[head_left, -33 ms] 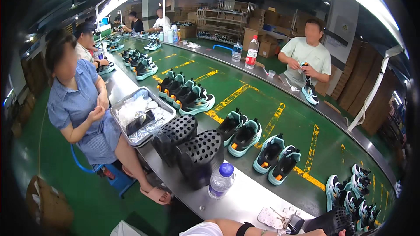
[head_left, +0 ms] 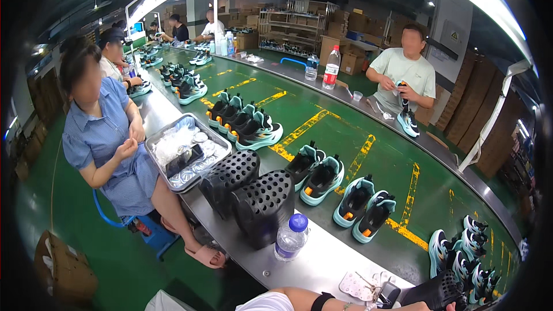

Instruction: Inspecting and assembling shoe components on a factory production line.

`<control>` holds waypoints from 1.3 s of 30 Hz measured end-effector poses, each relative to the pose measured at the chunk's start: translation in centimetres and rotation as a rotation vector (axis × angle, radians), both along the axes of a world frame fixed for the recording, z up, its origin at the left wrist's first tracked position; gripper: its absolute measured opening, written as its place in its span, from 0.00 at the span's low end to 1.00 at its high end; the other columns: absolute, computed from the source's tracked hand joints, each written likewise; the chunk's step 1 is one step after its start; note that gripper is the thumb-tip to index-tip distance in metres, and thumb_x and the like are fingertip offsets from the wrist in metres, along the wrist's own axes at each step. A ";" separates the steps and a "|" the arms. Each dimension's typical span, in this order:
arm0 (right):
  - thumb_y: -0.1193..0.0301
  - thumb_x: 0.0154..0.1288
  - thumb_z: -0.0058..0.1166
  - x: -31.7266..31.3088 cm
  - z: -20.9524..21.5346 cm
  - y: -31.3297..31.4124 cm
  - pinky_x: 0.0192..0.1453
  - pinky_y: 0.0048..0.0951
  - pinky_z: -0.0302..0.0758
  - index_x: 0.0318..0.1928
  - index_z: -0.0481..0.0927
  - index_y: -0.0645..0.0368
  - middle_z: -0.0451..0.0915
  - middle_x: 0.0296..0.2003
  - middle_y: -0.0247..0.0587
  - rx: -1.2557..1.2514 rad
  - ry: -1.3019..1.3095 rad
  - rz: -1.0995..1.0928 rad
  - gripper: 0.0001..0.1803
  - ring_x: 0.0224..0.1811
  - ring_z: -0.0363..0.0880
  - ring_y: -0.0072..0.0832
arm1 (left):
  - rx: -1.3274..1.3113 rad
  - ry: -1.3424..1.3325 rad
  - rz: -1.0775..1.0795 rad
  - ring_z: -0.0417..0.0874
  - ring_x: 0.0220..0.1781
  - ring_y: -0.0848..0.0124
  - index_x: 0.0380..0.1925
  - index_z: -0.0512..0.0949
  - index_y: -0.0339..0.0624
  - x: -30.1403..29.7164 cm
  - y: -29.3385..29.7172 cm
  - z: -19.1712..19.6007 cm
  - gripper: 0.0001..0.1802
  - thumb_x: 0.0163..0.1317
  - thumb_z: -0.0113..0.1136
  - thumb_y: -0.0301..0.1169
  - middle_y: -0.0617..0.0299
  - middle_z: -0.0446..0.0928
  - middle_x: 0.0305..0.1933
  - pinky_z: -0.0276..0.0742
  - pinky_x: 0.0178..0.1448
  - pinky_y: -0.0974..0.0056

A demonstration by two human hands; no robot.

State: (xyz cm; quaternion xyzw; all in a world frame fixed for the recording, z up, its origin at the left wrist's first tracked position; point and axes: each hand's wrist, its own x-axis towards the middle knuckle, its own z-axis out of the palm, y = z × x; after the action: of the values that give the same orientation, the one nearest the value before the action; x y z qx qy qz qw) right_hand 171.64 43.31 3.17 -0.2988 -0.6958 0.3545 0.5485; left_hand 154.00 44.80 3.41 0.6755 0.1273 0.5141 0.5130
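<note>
My left arm enters from the lower edge, with a white sleeve and a black band near the elbow. My left hand (head_left: 419, 306) is mostly cut off by the frame's bottom, so its fingers cannot be made out. It lies beside a black, tall piece with round holes (head_left: 438, 289). Close to the wrist are a pale patterned pouch or case (head_left: 356, 285) and a small dark rectangular object (head_left: 390, 294). Black and mint sports shoes (head_left: 440, 253) stand in a group just past the holed piece. My right hand does not show.
Two black holed pieces (head_left: 262, 201), a water bottle with purple cap (head_left: 292, 237) and a metal tray (head_left: 190, 187) line the near bench. Shoe pairs (head_left: 324, 181) stand on the green surface. A co-worker (head_left: 103, 132) sits left; another (head_left: 403, 75) holds a shoe across.
</note>
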 end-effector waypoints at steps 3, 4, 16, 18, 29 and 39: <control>0.58 0.59 0.61 0.1 0.0 0.1 0.70 0.47 0.55 0.61 0.59 0.67 0.60 0.64 0.60 0.044 -0.030 -0.033 0.38 0.67 0.58 0.46 | -0.076 -0.024 -0.048 0.77 0.22 0.71 0.22 0.76 0.35 0.4 0.1 -0.2 0.08 0.51 0.61 0.29 0.58 0.76 0.19 0.71 0.27 0.66; 0.58 0.59 0.61 0.3 0.0 0.2 0.70 0.47 0.55 0.61 0.59 0.67 0.60 0.64 0.60 0.040 -0.038 -0.036 0.38 0.67 0.58 0.46 | -0.080 -0.032 -0.051 0.77 0.22 0.71 0.22 0.76 0.35 0.5 0.2 -0.2 0.08 0.51 0.61 0.29 0.58 0.76 0.19 0.71 0.27 0.66; 0.66 0.63 0.58 1.2 1.0 0.6 0.70 0.48 0.54 0.59 0.63 0.70 0.64 0.61 0.59 0.207 -0.106 -0.077 0.30 0.67 0.59 0.48 | -0.164 -0.124 -0.139 0.75 0.24 0.75 0.25 0.76 0.34 1.7 0.6 -0.2 0.07 0.53 0.59 0.28 0.62 0.75 0.21 0.72 0.31 0.68; 0.67 0.62 0.59 1.2 1.0 0.7 0.70 0.46 0.56 0.59 0.63 0.70 0.65 0.60 0.58 0.186 -0.081 -0.098 0.30 0.66 0.60 0.47 | -0.182 -0.148 -0.143 0.75 0.24 0.75 0.25 0.75 0.35 2.3 0.8 -0.6 0.07 0.53 0.59 0.29 0.62 0.75 0.21 0.72 0.31 0.68; 0.77 0.57 0.48 3.9 -1.0 1.9 0.69 0.48 0.56 0.59 0.65 0.63 0.63 0.63 0.55 -0.254 0.397 0.257 0.26 0.69 0.56 0.49 | 0.446 -0.040 0.514 0.77 0.26 0.61 0.21 0.75 0.39 5.6 0.8 -1.7 0.08 0.50 0.60 0.32 0.56 0.74 0.20 0.73 0.31 0.60; 0.78 0.56 0.45 4.2 -0.3 -0.8 0.70 0.49 0.55 0.60 0.66 0.64 0.62 0.64 0.56 -0.393 0.572 0.333 0.28 0.69 0.55 0.52 | 0.693 0.114 0.774 0.76 0.23 0.62 0.13 0.73 0.40 5.9 -3.0 -0.7 0.11 0.47 0.58 0.33 0.58 0.73 0.17 0.72 0.29 0.60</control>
State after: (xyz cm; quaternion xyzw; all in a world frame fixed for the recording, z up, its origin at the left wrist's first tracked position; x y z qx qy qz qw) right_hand 175.86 42.55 2.85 -0.1701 -0.4724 0.6346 0.5876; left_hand 159.94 41.76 2.75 0.7360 0.2177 0.6406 0.0242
